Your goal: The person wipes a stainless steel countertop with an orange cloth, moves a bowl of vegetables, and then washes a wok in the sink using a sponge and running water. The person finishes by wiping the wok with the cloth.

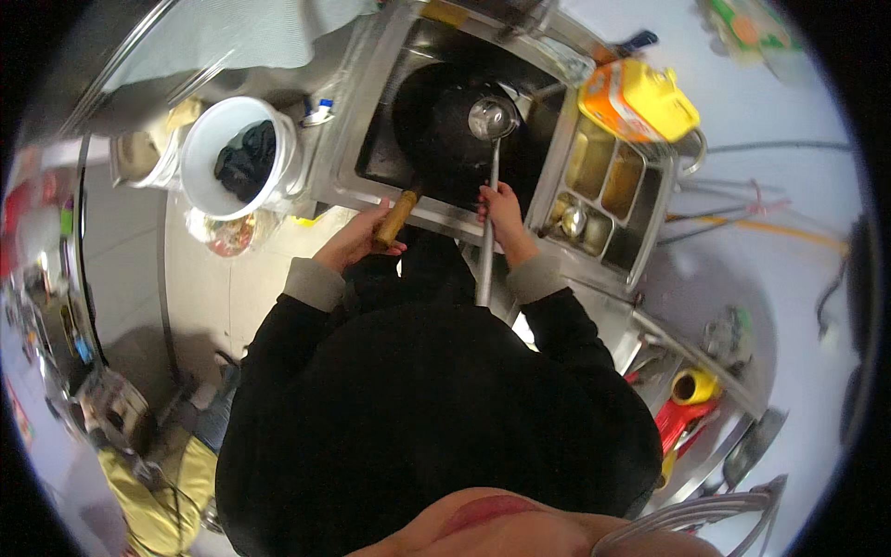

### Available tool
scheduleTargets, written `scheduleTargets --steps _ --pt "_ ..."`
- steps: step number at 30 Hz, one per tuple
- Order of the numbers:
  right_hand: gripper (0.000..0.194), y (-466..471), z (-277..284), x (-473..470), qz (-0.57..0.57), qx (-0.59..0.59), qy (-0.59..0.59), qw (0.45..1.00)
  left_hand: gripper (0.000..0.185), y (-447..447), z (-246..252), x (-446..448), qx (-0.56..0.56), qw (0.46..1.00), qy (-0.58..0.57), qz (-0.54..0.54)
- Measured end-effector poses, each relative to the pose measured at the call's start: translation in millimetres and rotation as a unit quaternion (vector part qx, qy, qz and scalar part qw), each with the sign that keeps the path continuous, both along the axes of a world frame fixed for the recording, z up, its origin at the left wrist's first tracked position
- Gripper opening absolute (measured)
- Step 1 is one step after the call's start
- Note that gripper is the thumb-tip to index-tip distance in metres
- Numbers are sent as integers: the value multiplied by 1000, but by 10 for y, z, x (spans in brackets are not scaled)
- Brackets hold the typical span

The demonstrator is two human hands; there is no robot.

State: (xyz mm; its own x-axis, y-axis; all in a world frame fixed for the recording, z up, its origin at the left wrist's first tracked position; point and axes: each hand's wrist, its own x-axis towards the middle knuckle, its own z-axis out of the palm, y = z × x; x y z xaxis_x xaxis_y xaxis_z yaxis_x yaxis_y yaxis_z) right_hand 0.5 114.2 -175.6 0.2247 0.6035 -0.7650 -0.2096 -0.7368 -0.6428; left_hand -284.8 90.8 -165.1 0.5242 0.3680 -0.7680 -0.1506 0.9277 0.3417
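Observation:
A dark wok (438, 118) sits in the stainless steel stove well in front of me, its wooden handle (397, 219) pointing back towards my body. My left hand (360, 235) is around that handle, with the thumb along the upper side and fingertips showing beyond its near end. A long-handled metal ladle (492, 120) is gripped partway down its shaft by my right hand (502, 211). The ladle's bowl hangs over the wok and looks shiny. Whether the bowl touches the wok cannot be told. Little shows on the dark wok surface.
Right of the stove is a steel rack of seasoning containers (604, 174), with a spoon in one. A yellow jug (637, 101) stands behind it. On the left is a white bucket (233, 157) holding a black bag. A person in yellow (150, 494) is behind me, lower left.

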Motion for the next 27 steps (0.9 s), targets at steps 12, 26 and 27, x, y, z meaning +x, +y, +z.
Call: scheduleTargets --steps 12,26,27 --pt "15 706 -780 336 -27 -22 46 998 28 417 -410 421 -290 937 -150 122" --pt "70 -132 -314 1211 480 120 -235 837 14 733 431 840 -266 954 -24 138" --pt "70 -256 -235 1305 465 120 -265 836 14 742 518 859 -261 957 -10 130"
